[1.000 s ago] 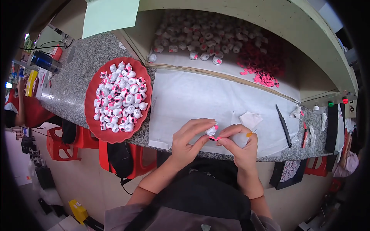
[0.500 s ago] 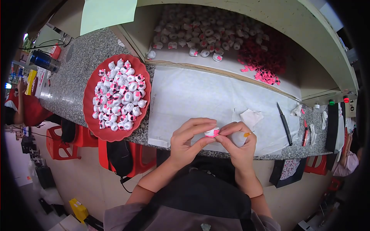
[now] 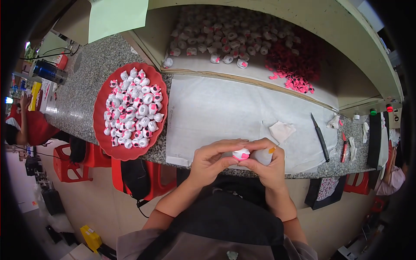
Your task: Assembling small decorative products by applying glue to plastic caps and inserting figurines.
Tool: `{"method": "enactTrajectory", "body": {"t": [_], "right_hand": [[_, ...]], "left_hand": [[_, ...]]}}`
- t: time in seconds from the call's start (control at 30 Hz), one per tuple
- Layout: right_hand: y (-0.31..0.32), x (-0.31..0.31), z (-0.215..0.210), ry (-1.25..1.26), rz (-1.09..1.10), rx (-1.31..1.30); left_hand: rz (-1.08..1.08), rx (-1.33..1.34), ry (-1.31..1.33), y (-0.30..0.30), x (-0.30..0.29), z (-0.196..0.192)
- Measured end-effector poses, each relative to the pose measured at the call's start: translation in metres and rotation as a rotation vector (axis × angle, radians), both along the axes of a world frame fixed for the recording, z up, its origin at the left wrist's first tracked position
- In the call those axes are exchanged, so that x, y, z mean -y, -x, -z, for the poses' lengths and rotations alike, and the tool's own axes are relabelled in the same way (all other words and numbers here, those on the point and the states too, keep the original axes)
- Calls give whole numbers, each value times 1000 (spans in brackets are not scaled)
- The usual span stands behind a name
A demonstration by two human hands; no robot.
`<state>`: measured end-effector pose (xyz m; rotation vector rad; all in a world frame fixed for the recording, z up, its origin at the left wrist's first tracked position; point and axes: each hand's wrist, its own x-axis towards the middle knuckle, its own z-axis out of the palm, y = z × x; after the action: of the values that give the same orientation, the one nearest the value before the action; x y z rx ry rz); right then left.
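Note:
Between my two hands, above the bench's front edge, is a small white figure head with pink parts. The fingers and thumb of my left hand are closed on it from the left. My right hand wraps round a small translucent white squeeze bottle with an orange piece near its tip. Its thumb and fingertips also reach the figure head from the right. Further left stands a scalloped red plate, heaped with similar white-and-pink heads.
White paper covers the worktop, with a crumpled tissue on it. A black-handled craft knife and a red pen-like tool lie to the right. Behind, a shelf holds white heads and pink pieces. Red stools stand below.
The figure head has been turned between my fingers and now shows more of its white side and a pink patch. My right hand and the bottle have shifted slightly left.

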<state>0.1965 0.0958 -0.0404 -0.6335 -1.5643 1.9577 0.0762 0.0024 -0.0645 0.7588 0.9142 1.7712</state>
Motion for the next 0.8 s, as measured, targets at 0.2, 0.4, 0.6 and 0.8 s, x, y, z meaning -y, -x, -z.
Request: {"method": "enactTrajectory", "body": {"t": [0.2,0.4,0.6,0.8], "right_hand": [[-1,3,4,-56,29,-26],[-2,3,6,-49,17,-61],[-1,2,5,-21,36,-62],[-2,3,0,68,37,-28]], "left_hand": [[-70,-125,-95,-4,-3,2],[-110,-153,-110,-6,-4,0],[-79,-161,-96,-3,-4,-1],[-110,-201,-72,-5,-4,-6]]}}
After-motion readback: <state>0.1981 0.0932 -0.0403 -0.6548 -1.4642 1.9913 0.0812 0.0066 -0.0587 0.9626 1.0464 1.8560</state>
